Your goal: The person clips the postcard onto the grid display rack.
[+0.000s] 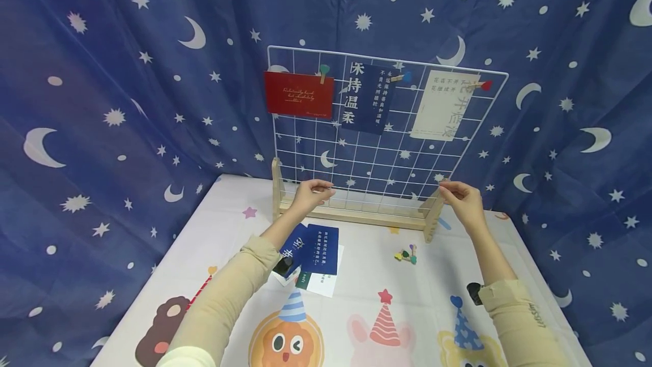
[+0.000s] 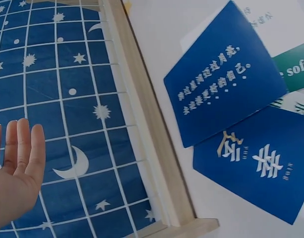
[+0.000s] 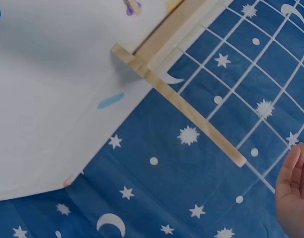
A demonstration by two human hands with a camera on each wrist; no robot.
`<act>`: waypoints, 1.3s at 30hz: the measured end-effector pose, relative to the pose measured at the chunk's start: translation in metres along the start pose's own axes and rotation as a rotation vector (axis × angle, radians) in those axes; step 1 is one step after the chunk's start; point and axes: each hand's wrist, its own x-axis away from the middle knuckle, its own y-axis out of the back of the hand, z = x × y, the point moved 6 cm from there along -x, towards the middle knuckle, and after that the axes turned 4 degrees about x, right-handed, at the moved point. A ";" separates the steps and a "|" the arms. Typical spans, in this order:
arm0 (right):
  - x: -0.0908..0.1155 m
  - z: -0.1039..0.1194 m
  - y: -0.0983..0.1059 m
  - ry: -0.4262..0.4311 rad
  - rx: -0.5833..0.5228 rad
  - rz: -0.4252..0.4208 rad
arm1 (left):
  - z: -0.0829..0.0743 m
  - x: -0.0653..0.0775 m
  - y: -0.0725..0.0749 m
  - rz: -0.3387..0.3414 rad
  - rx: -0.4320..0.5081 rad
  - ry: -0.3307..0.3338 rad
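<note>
One wire grid [image 1: 370, 166] is set centre, facing viewer, long axis left-to-right.
Left hand [image 1: 311, 195], right hand [image 1: 466, 199]: fingers loosely together.

Matt wooden stand [image 1: 356, 218], smooth paper cards [image 1: 323, 249]

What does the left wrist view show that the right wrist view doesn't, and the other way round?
Only the left wrist view: the left hand, and the cards lying beside the stand, including two blue ones and a green patch reading "soft".

Only the right wrist view: the right hand, a clip partly cut off by the top edge, and a light-blue streak on the tablecloth.

Both: part of the white grid, the wooden stand, the tablecloth and the starry curtain.
</note>
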 end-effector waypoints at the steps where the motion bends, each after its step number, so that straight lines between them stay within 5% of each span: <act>1: 0.002 -0.001 -0.002 0.006 -0.011 0.009 | 0.003 0.001 0.000 -0.005 -0.007 0.010; 4: 0.006 -0.002 -0.007 0.022 -0.056 0.026 | 0.009 0.003 0.000 -0.014 -0.021 0.019; 11: 0.012 -0.013 -0.020 -0.026 0.113 0.059 | 0.021 0.007 -0.001 0.013 -0.035 -0.006; 21: 0.031 -0.035 -0.038 -0.045 0.196 0.111 | 0.046 0.014 -0.005 0.001 -0.082 -0.090; 31: 0.039 -0.052 -0.049 -0.093 0.221 0.148 | 0.065 0.017 -0.006 -0.059 -0.133 -0.123; 39: 0.056 -0.072 -0.064 -0.133 0.185 0.199 | 0.083 0.026 -0.011 -0.042 -0.177 -0.168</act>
